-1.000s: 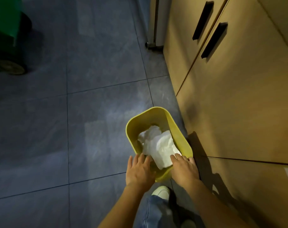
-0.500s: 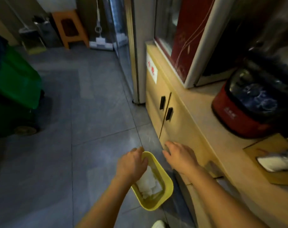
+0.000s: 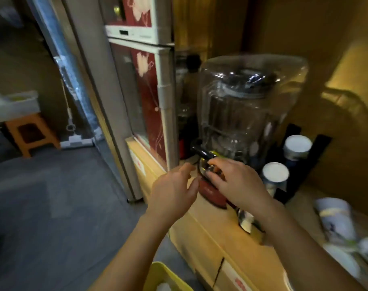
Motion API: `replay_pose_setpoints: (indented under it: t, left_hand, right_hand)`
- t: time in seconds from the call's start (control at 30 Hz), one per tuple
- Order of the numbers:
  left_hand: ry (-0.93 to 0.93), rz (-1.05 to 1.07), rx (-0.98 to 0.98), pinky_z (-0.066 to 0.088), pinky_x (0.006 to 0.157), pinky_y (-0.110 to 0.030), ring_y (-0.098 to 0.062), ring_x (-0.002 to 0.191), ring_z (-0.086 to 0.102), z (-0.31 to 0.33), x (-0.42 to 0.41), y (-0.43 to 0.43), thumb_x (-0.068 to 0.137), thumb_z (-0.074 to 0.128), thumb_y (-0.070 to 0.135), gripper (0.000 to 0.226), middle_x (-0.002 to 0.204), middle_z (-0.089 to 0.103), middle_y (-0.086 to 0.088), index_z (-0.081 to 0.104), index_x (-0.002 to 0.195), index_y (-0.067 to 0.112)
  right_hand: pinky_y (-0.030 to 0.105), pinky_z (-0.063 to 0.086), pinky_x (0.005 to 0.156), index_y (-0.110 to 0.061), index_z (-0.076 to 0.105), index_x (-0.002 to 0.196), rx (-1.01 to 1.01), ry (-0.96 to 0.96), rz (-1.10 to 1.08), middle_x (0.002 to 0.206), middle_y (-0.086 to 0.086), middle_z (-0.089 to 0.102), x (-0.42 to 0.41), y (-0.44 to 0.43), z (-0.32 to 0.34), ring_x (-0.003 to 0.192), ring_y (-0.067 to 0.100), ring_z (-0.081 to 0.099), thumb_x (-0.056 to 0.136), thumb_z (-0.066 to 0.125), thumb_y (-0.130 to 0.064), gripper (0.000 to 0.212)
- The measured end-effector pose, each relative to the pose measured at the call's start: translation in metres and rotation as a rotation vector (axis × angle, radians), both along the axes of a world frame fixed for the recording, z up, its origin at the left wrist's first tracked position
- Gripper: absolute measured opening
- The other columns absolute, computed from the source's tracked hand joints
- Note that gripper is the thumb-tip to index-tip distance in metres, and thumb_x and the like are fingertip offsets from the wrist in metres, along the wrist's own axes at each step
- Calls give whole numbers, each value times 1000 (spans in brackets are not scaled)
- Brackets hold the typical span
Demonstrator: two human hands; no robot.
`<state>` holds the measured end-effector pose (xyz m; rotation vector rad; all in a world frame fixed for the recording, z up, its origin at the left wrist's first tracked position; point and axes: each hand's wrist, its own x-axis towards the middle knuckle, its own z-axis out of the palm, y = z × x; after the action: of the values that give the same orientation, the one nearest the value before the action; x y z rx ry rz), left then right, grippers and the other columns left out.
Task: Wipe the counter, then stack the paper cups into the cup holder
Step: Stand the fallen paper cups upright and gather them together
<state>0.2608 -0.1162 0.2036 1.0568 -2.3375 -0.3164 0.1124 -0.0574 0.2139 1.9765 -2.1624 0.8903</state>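
The wooden counter (image 3: pixel 218 238) runs along the right. A black cup holder (image 3: pixel 317 156) stands at its back with two stacks of paper cups (image 3: pixel 275 173) in it, white ends facing me. More paper cups (image 3: pixel 336 221) lie on their sides at the far right. My left hand (image 3: pixel 174 192) hovers over the counter's edge, fingers apart, holding nothing. My right hand (image 3: pixel 237 185) is at the blender's base, fingers curled by a chrome part; blur hides whether it grips.
A tall blender under a clear plastic cover (image 3: pixel 241 106) stands behind my hands, next to a red-and-white cabinet (image 3: pixel 145 80). A yellow bin (image 3: pixel 168 274) with white tissue sits on the floor below. A shiny metal piece (image 3: pixel 246 221) lies on the counter. An orange stool (image 3: pixel 29 133) stands far left.
Both hands left the yellow bin and rose to counter height. My view swung up from the floor to the counter, blender and cup holder. The tissue stays in the bin.
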Motion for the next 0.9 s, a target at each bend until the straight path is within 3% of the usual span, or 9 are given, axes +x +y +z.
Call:
replay_pose_setpoints:
  t: [0.23, 0.37, 0.43, 0.5, 0.7, 0.9]
  left_hand:
    - [39, -239, -24, 54, 70, -38, -20, 89, 65, 28, -110, 51, 89, 49, 41, 26, 98, 70, 0, 57, 109, 25]
    - [47, -328, 45, 55, 71, -38, -18, 88, 65, 22, -166, 87, 90, 49, 42, 28, 99, 70, 3, 56, 111, 27]
    - [46, -364, 67, 52, 61, -30, -17, 84, 64, 16, -191, 105, 89, 50, 41, 25, 94, 69, 4, 57, 108, 27]
    - [45, -383, 64, 39, 51, -22, -17, 82, 63, 13, -215, 118, 88, 51, 40, 20, 89, 68, 4, 58, 103, 27]
    - [-32, -429, 144, 54, 75, -41, -23, 92, 65, 1, -277, 149, 89, 52, 39, 24, 98, 70, -1, 59, 104, 22]
    - [-111, -476, 222, 52, 79, -39, -24, 95, 64, -21, -310, 155, 88, 53, 39, 25, 98, 71, 1, 60, 107, 24]
  right_hand:
    - [34, 46, 69, -25, 54, 111, 18, -45, -179, 108, 2, 65, -93, 86, 30, 94, 23, 59, 88, 53, -35, 25]
    - [34, 46, 63, -25, 56, 107, 26, -83, -277, 93, -1, 66, -146, 137, 26, 84, 21, 60, 87, 56, -34, 22]
    - [34, 47, 63, -25, 57, 107, 45, -103, -343, 95, 0, 67, -171, 162, 22, 85, 21, 61, 86, 57, -34, 22]
    - [38, 51, 70, -24, 59, 106, 63, -133, -402, 99, 4, 69, -194, 183, 17, 88, 24, 62, 86, 57, -34, 23]
    - [36, 50, 79, -20, 59, 111, 107, -213, -526, 102, 7, 68, -252, 234, 1, 93, 24, 61, 86, 58, -32, 27]
    - [31, 48, 74, -17, 58, 114, 104, -256, -603, 96, 6, 66, -272, 266, -14, 87, 19, 59, 88, 57, -29, 28]
